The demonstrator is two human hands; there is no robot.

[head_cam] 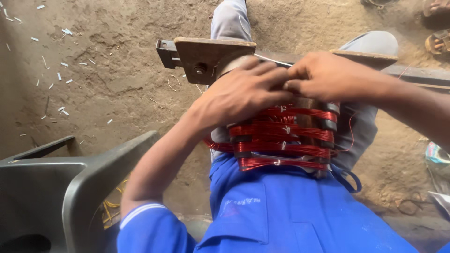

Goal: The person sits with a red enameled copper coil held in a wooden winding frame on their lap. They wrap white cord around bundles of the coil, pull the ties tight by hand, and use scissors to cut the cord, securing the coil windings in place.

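On the person's lap, against the rusty metal frame (211, 58), both the left hand (243, 91) and right hand (323, 75) pinch together atop the red wire coils (281, 136), where a slipped grip could likely loosen the stacked windings.

Soft, even daylight fills the view — bright enough to read every surface, with no hard beam. Shadows are faint and diffuse: a dim patch lies under the grey chair (89, 187) at lower left, and the dirt floor (117, 79) darkens slightly toward the left edge. The red wire coils (281, 136) catch small bright glints along their strands, the only real glare. The left hand (243, 91) and right hand (323, 75) are a little soft, with slight motion blur at the fingers. The wide lens bends the edges — the chair and the blue shirt (290, 211) bulge and stretch near the bottom. Floor grain looks smeared by compression.
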